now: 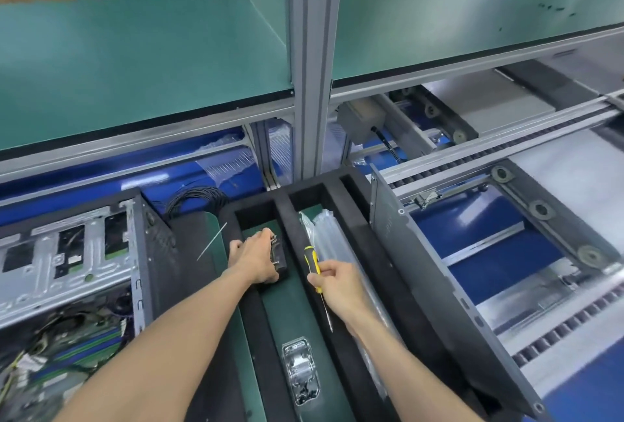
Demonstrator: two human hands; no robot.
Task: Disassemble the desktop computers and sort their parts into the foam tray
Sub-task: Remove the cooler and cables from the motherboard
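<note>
A black foam tray [332,198] with long compartments lies in the middle of the bench. My left hand [255,257] grips a small dark computer part [279,257] and holds it down in the tray's left compartment. My right hand [337,281] holds a yellow-and-black screwdriver [312,261] over the foam divider, its shaft pointing back toward me. An open desktop case [67,273] with cables and a green board stands at the left. Clear air-cushion packing [326,235] fills the right compartment.
A small plastic bag of screws [300,371] lies nearer me in the left compartment. A dark case side panel [435,286] leans along the tray's right side. A black cable coil [196,200] sits behind the case. Roller conveyor rails [506,165] run at the right; a green shelf [135,56] overhangs.
</note>
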